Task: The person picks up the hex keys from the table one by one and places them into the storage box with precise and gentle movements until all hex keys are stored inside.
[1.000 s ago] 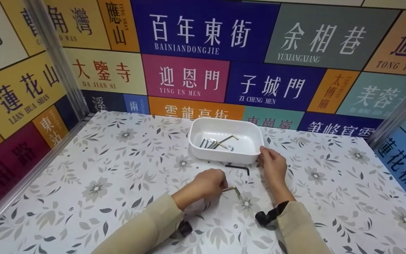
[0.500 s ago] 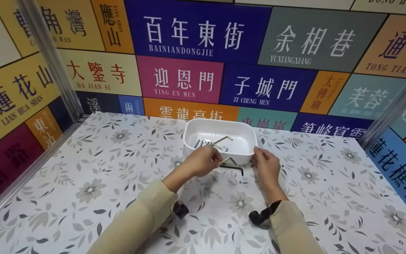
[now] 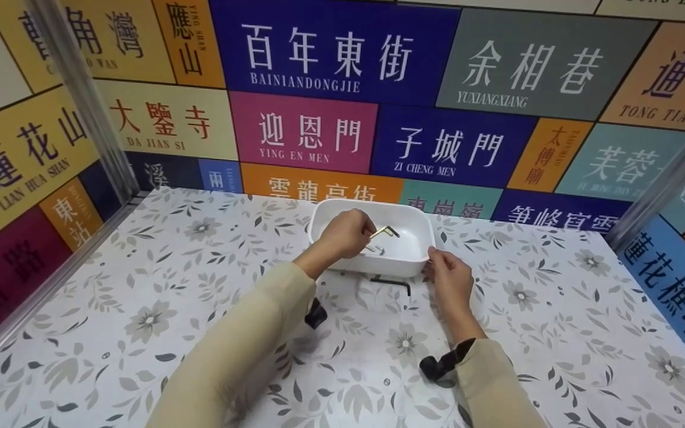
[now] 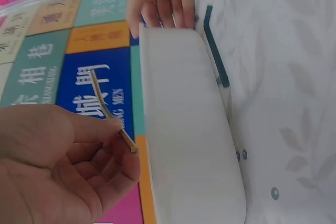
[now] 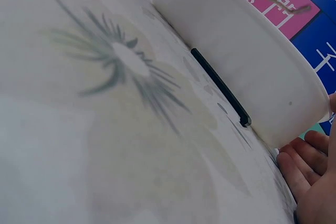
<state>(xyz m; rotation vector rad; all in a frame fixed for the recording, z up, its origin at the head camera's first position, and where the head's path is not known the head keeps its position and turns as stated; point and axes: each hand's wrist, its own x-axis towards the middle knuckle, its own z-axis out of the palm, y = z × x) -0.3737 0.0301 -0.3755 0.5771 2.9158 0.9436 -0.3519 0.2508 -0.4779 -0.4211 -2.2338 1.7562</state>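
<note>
My left hand [image 3: 347,233] is over the white plastic box [image 3: 378,267], pinching a brass-coloured hex key [image 4: 103,103] between thumb and fingers. In the left wrist view the key's two ends stick out past the fingertips, above the level of the box rim. At the right front corner of the box, my right hand [image 3: 452,280] holds the rim, thumb on top and fingers curled beside the wall. Inside the box, small bent metal keys [image 3: 378,250] show partly; my left hand hides the others. A black hex key [image 3: 391,281] lies on the tablecloth along the front of the box.
A floral cloth [image 3: 200,333] covers the table. Behind the box rises a wall of coloured sign panels [image 3: 313,131], with metal posts [image 3: 90,101] at the corners. Black wrist cameras [image 3: 437,367] sit at both cuffs.
My left hand has carried the brass-coloured hex key up and forward from above the cloth to over the box. The right hand stays at the box corner.
</note>
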